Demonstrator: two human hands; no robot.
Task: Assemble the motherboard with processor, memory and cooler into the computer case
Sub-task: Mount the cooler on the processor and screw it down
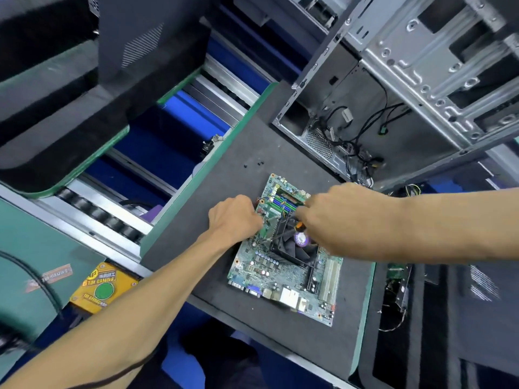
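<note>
The green motherboard [280, 276] lies flat on a dark mat [224, 169]. Its black cooler fan [292, 248] with a purple hub sits at the board's middle, and memory sticks [283, 202] stand at the far end. My left hand [233, 217] has its fingers curled onto the board's left edge, beside the cooler's corner. My right hand [342, 217] reaches over the cooler from the right, fingers curled down; an orange-and-black tool [300, 226] shows under them. The open metal computer case [393, 66] stands behind the board, loose cables inside.
A few small black screws [259, 164] lie on the mat beyond the board. A roller conveyor [98, 214] runs to the left. A yellow box [101, 287] sits at lower left. Another circuit board with wires [397, 268] lies to the right of the mat.
</note>
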